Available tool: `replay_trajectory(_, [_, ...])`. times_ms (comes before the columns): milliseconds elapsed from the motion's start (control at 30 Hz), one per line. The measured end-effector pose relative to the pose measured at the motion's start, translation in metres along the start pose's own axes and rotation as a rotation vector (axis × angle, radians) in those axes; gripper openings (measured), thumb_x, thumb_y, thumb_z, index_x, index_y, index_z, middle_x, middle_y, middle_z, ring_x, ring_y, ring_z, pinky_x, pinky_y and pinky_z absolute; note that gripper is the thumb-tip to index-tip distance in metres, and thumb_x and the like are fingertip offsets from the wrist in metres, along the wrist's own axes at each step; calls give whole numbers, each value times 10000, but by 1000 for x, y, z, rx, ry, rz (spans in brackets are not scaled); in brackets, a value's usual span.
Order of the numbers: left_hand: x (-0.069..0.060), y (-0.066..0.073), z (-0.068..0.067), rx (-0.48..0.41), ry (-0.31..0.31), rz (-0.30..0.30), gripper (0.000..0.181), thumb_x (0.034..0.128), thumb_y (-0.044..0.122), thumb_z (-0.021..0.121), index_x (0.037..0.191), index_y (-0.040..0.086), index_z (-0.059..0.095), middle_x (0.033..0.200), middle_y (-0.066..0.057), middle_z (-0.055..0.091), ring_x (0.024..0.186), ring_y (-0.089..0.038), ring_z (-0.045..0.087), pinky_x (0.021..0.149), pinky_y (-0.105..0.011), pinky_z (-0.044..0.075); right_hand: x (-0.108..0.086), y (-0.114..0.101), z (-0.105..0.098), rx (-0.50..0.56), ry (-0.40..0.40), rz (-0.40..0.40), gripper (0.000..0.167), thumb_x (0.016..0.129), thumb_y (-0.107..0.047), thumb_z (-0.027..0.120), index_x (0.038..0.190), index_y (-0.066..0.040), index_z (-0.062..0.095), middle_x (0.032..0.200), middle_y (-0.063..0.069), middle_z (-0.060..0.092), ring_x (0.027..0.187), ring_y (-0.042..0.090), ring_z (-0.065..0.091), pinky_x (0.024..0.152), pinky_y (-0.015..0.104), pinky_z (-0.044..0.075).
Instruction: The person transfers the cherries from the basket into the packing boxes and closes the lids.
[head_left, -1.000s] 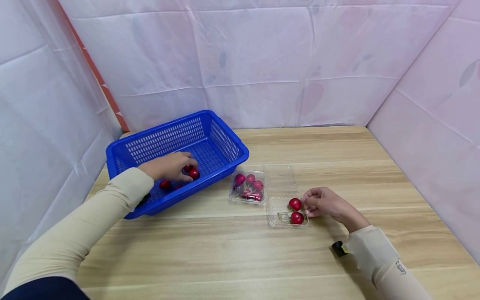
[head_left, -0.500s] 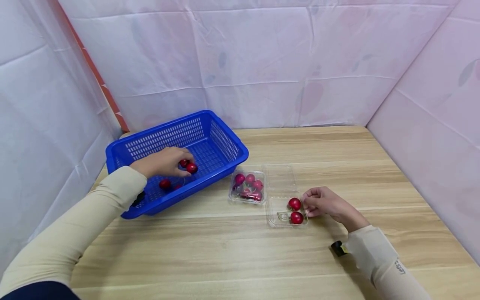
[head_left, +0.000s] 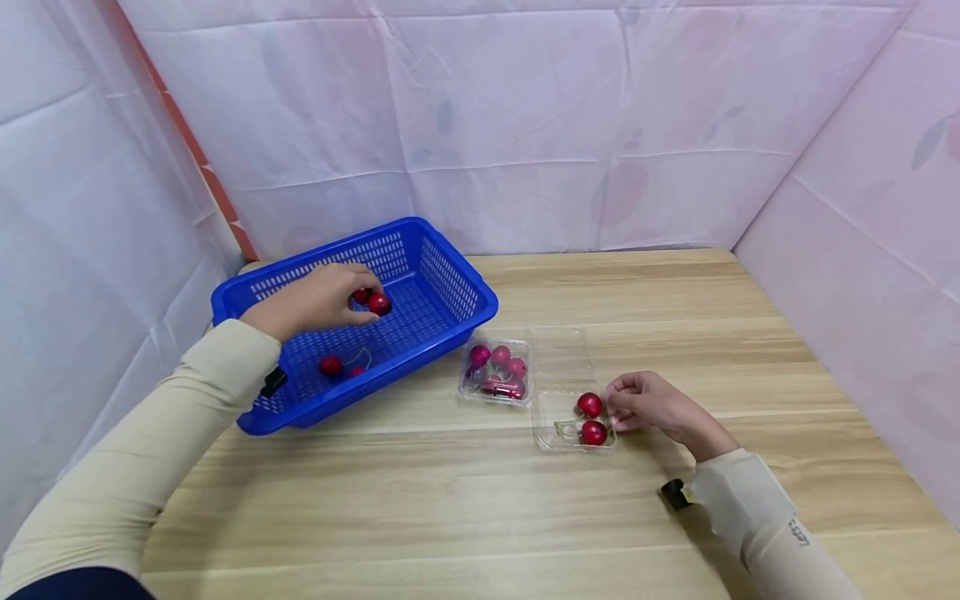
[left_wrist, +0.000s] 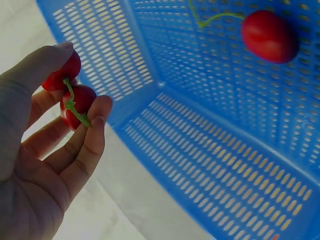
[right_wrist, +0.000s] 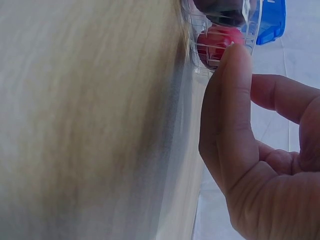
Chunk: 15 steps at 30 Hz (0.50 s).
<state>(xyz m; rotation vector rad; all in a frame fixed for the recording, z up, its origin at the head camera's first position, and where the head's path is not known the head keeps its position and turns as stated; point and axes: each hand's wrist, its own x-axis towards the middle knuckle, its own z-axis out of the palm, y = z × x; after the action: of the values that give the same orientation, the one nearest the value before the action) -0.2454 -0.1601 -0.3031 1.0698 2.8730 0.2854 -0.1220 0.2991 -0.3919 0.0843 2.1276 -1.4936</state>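
Observation:
Over the blue basket (head_left: 442,340), the left hand (head_left: 318,298) pinches a pair of red cherries (head_left: 379,304); the left wrist view shows both cherries (left_wrist: 79,102) joined by a green stem between thumb and fingers of the left hand (left_wrist: 55,150). Other cherries (head_left: 330,366) lie on the basket floor. At the right, the right hand (head_left: 656,408) holds the side edge of an open clear box (head_left: 551,417) with two cherries (head_left: 593,432) in it. In the right wrist view, thumb and fingers of the right hand (right_wrist: 250,135) meet at the box wall (right_wrist: 200,60).
A closed clear box (head_left: 497,372) full of red cherries stands between the basket and the open box, whose lid (head_left: 561,353) lies folded back. White cloth walls (head_left: 510,125) enclose the wooden table (head_left: 450,508) at the back and both sides.
The left hand has lifted the cherry pair up from the basket floor, moving back and slightly left. The right hand and the open box have stayed in place.

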Motion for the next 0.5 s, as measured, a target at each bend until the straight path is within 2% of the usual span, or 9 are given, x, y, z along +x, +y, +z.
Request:
replay_trajectory(267, [-6,15,-18,17,48,-26,326,821,266,762,1086,95,678,1080,-68,639,921,-227,581,801,-400,535,0,1,-1,10,-4,-4,204,979,-48,472,1069,134,493,814,52,576,713,121,604,658,268,567])
replay_trajectory(500, [-12,20,-23,62,37,-27,347,825,260,759,1115,89,673,1149,-90,629,910,-237,598,794,-404,550,1,0,-1,14,-6,-1,221,982,-60,477,1079,138,492,814,54,583,715,122,609,662,268,567])
